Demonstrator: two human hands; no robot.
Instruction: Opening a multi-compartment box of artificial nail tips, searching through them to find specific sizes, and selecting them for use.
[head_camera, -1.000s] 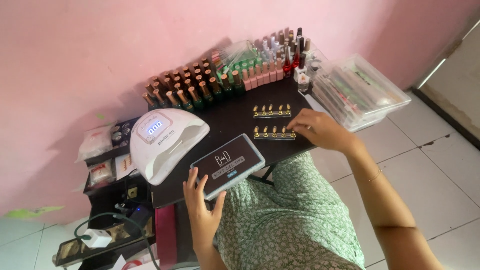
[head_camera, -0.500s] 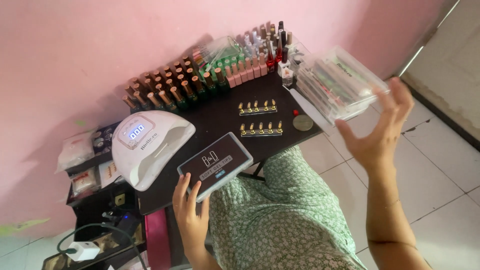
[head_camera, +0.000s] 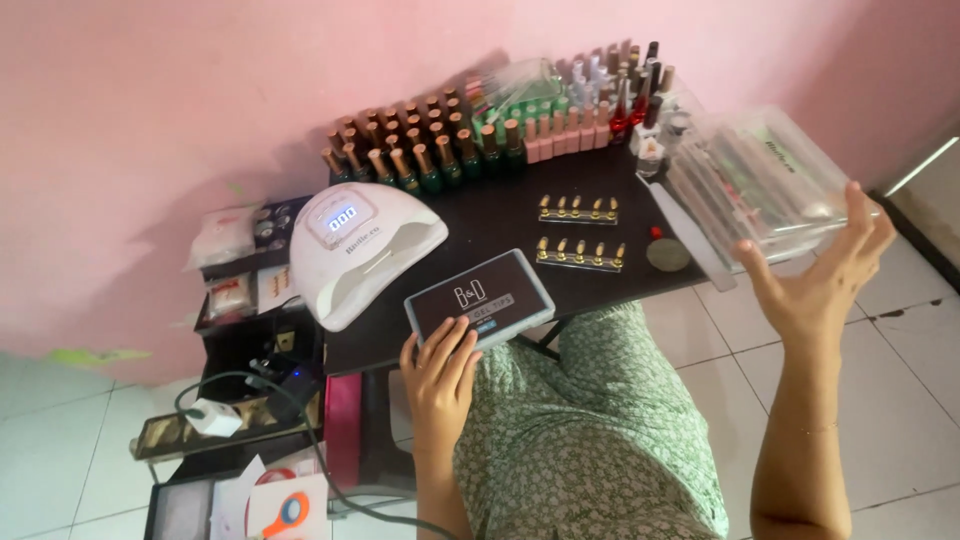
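My left hand rests with its fingers on the near edge of a flat dark box of nail tips at the front of a small black table. My right hand is raised off the table's right side, palm up, fingers spread, holding nothing; it is nearest a clear plastic organiser box. Two gold nail-tip holder strips lie on the table between my hands, with a small round disc and a red dot beside them.
A white nail lamp stands at the table's left. Rows of polish bottles line the back against a pink wall. A low black shelf with packets and cables is at the left. White floor tiles surround my green-patterned lap.
My right hand left the front holder strip and rose palm-up to the right, uncovering the round disc. My left hand slid onto the box's edge. The view shifted.
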